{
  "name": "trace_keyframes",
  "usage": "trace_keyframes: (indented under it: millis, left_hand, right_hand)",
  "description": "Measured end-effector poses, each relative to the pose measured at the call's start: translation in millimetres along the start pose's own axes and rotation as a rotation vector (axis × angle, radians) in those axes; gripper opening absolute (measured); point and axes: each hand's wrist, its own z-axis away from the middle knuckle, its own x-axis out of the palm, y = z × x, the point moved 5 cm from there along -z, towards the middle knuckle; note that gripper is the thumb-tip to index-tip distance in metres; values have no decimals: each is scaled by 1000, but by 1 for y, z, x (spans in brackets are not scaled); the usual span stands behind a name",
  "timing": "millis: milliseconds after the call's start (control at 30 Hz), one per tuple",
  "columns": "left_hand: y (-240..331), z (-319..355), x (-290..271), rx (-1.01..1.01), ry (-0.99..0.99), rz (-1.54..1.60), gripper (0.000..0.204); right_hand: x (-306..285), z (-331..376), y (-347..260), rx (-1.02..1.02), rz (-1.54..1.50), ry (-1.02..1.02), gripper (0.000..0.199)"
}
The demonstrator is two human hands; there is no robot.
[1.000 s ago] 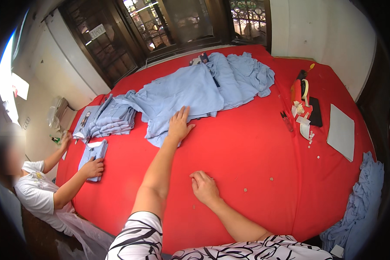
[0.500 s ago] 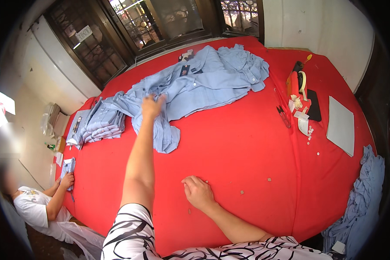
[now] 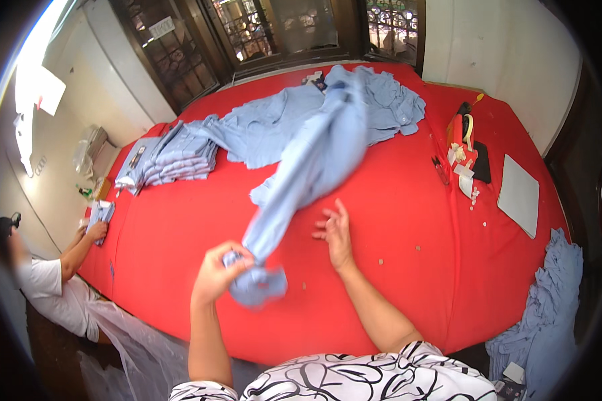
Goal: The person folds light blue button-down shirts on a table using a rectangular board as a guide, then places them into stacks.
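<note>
My left hand [image 3: 219, 273] grips a light blue shirt [image 3: 314, 160] by one sleeve, near the cuff. The cuff end hangs below my fingers, and the shirt stretches away toward the far side of the table, blurred by motion. Just right of the shirt, my right hand [image 3: 336, 234] hovers over the red cloth with its fingers spread and nothing in them. More light blue shirts [image 3: 261, 123] lie spread out behind the pulled one. To their left sits a neat stack of folded blue shirts [image 3: 180, 157].
Red cloth [image 3: 394, 301] covers the table. At right are small snips [image 3: 439, 170], white buttons [image 3: 475, 195], a black flat item [image 3: 481, 164] and a pale sheet [image 3: 519, 196]. Blue garments [image 3: 542, 314] heap at the right edge. A co-worker [image 3: 53, 281] handles a folded shirt [image 3: 101, 217] at left.
My left hand has come back toward me from the far pile, drawing a shirt along by its sleeve. My right hand has lifted and opened, moving rightward and farther away.
</note>
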Motion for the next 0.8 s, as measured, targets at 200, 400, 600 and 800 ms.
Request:
trace_keyframes:
  millis: [200, 400, 600, 800]
  left_hand:
    - [45, 121, -52, 221, 16, 146, 13]
    - [79, 119, -34, 145, -420, -232, 13]
    - [123, -34, -43, 491, 72, -1036, 19]
    - [84, -129, -127, 495, 836, -1156, 80]
  right_hand:
    - [-67, -17, 7, -59, -230, 228, 57]
    - [-95, -21, -43, 215, -23, 144, 41]
    - [-109, -2, -103, 441, 756, 11, 27]
    - [-44, 26, -163, 155, 961, -205, 24]
